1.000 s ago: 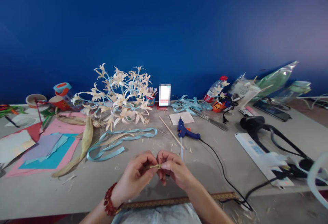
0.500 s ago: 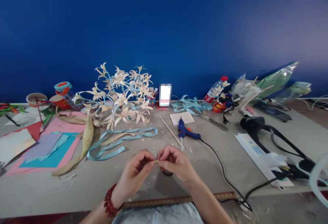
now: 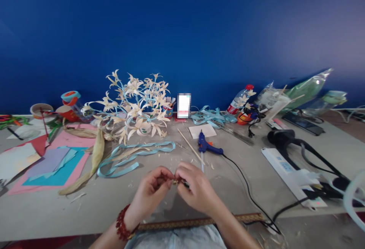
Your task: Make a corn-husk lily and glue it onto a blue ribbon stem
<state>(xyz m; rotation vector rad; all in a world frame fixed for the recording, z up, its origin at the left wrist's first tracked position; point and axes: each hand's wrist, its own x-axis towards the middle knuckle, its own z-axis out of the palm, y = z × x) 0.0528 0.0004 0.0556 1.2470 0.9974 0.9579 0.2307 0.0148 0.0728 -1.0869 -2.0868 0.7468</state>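
Note:
My left hand is closed in a pinch, with a red bead bracelet on its wrist. Between its fingertips and those of my right hand sits a tiny pale yellowish piece, mostly covered by the fingers. My right hand is curled with its back turned up. Something dark shows under its fingers, too hidden to name. Ahead of both hands lie light blue ribbons, a thin wooden stick and a blue hot glue gun.
A spray of cream handmade flowers stands at back left. Dried husks and coloured paper lie left. Right of me are the glue gun's black cord, a white power strip and a tilted bottle.
My right hand has rolled over the small piece, its back now more upward. The dark loop seen below its fingers is now mostly covered. My left hand has barely moved.

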